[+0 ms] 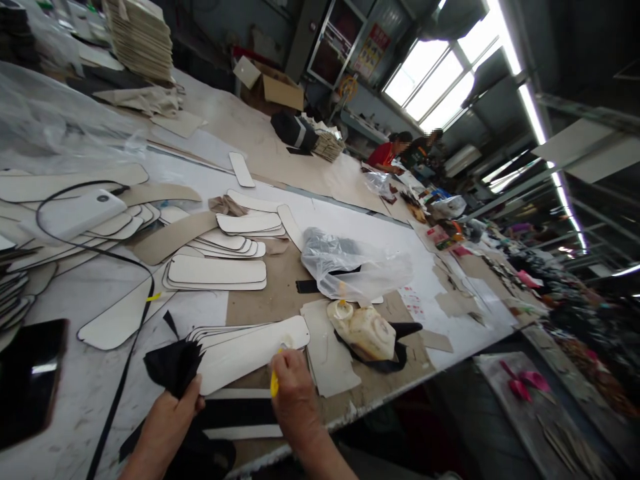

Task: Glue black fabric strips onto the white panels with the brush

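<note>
My left hand (170, 417) is closed on a bunch of black fabric (173, 365), held just left of a fanned stack of long white panels with rounded ends. The top white panel (240, 357) lies slanted across that stack. Over its right end, my right hand (296, 397) grips a small brush with a yellow handle (275, 383); its pale tip is at the panel's surface, mostly hidden by the fingers. A stained, cream-coloured plastic container (364, 331) lies to the right of the stack. Below the panels are black and white strips (240, 413).
More white panels (216, 272) are piled behind and to the left. A phone (30, 380), a white device (80, 213) with a black cord and a clear plastic bag (355, 263) lie on the table. The table's front edge (370, 407) runs up rightward. Two people sit far back.
</note>
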`<state>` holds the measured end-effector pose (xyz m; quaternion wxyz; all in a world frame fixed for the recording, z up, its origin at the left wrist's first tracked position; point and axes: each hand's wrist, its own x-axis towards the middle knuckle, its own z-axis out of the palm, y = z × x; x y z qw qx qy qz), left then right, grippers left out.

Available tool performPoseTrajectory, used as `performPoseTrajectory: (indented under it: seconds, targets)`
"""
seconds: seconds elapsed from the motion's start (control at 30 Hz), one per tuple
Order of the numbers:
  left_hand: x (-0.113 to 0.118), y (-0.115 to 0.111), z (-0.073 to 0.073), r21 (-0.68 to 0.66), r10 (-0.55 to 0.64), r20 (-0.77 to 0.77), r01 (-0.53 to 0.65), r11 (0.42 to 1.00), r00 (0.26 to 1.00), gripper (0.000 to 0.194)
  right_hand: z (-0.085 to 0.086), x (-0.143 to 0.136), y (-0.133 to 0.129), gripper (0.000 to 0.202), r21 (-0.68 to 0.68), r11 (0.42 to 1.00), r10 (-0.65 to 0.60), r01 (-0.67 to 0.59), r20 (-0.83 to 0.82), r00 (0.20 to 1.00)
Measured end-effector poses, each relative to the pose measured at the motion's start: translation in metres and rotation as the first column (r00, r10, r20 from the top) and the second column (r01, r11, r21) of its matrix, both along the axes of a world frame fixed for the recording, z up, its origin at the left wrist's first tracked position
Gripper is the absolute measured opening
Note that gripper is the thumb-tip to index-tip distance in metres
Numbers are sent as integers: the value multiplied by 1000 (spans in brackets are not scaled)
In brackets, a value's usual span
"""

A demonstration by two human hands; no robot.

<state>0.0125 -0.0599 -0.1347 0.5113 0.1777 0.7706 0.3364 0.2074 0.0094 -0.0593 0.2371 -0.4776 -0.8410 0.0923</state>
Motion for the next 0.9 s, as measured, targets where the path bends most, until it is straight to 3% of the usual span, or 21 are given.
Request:
performPoseTrajectory:
  seconds: [0.1, 0.2, 0.3, 0.37, 0.43, 0.5, 0.6, 0.67, 0.77, 0.83, 0.9]
  targets:
    - [0, -2, -1, 0, 24, 103, -24, 1000, 994, 48, 6, -2, -4, 18, -82, 996, 39, -47, -96, 995]
    - [0, -2, 8, 25, 20, 102, -23, 999, 995, 50, 8, 8, 8, 25, 23, 1000, 0, 1, -63, 998]
    - [1, 0, 24, 46, 19, 129, -25, 999, 991, 48, -4, 8, 14, 28, 94, 995, -45, 42, 35, 998]
    - [1, 1, 34, 41, 34, 167, -41, 998, 985, 47, -10, -3, 7, 25, 39, 999, -18, 18, 7, 1000]
    - [1, 2, 40, 30, 46, 204, -53, 998, 978, 47, -8, -20, -6, 20, -114, 993, 27, -42, -130, 991]
    - [1, 1, 41, 28, 62, 240, -71, 997, 969, 47, 1, -34, -16, 14, -275, 956, 11, -105, -322, 947]
    - [1, -1, 38, 30, 74, 290, -86, 996, 954, 49, 14, -44, -16, 10, -463, 879, -169, -112, -523, 835]
    - [0, -2, 36, 55, 60, 305, -81, 995, 950, 51, 13, -44, -9, 15, -606, 788, -328, -113, -568, 755]
    - [-1, -2, 34, 52, 69, 314, -89, 995, 947, 54, -2, -44, 3, 23, -756, 627, -490, -188, -571, 659]
    - [-1, -1, 34, 34, 75, 305, -90, 995, 949, 57, -13, -43, 9, 26, -779, 590, -521, -214, -569, 636]
    - [-1, 1, 36, 42, 68, 275, -83, 996, 959, 60, -16, -42, 12, 27, -770, 612, -515, -180, -560, 649]
